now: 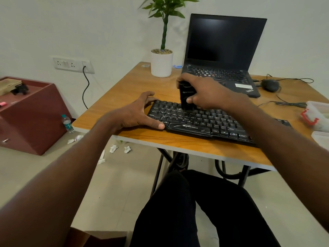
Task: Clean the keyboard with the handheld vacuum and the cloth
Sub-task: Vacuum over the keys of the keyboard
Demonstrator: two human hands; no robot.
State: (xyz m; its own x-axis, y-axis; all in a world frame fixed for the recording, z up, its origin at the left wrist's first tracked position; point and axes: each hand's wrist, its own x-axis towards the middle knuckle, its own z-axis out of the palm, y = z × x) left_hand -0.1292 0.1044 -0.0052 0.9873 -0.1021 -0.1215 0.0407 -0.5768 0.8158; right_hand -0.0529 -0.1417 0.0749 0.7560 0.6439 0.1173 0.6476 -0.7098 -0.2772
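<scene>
A black keyboard [195, 122] lies slanted near the front edge of the wooden table [128, 86]. My right hand [204, 91] grips a small black handheld vacuum [186, 97], held upright with its lower end on the keys at the keyboard's upper left. My left hand [138, 113] holds the keyboard's left end, thumb along the near edge and fingers spread around the far corner. No cloth is in view.
An open black laptop [224, 56] stands behind the keyboard, a potted plant [162, 61] to its left, and a wired mouse [269, 85] with cables to its right. Clear plastic containers [318, 113] sit at the right edge. Crumpled tissues [114, 148] and a bottle [67, 123] lie on the floor.
</scene>
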